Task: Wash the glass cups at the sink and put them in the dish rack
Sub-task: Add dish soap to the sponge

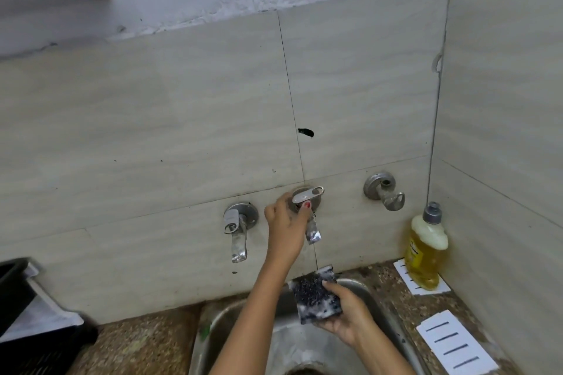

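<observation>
My left hand [285, 216] reaches up to the middle wall tap [307, 196] and grips its lever handle, thumb under the lever. A thin stream of water falls from that tap's spout [313, 233]. My right hand [344, 313] holds a dark, soapy scrub sponge [316, 294] over the steel sink [231, 329], just under the stream. A black dish rack [21, 307] stands at the left edge of the counter. No glass cup is in view.
A second tap [239, 228] is on the wall to the left and a capped valve [384, 190] to the right. A yellow dish-soap bottle [426, 250] stands in the right corner. White marked cards [454, 344] lie on the speckled counter.
</observation>
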The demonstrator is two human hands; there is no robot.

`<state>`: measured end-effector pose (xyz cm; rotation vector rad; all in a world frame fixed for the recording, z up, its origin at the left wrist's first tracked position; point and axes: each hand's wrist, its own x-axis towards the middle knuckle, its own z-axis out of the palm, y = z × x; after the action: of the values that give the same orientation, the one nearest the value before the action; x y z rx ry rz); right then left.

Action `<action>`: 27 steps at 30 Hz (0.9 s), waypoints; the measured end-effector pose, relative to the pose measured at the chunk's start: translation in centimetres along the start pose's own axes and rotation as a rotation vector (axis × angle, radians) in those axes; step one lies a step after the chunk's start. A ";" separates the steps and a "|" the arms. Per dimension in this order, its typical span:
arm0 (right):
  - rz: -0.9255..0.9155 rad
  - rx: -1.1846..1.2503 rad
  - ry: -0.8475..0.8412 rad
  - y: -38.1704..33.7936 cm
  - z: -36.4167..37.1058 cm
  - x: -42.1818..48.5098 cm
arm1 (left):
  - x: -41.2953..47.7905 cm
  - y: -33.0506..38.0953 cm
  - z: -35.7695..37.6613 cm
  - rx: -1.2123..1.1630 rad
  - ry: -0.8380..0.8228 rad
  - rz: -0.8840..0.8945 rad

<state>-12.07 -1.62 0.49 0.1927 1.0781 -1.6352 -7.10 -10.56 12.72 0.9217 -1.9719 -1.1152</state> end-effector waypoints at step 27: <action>0.039 -0.035 -0.083 0.9 1.2 3.4 | -5.2 -8.8 -3.4 -0.321 0.115 -0.647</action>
<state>-12.12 -4.78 -1.38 0.1215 1.0329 -1.5747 0.51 -10.97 5.15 1.4507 -1.3650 -1.6270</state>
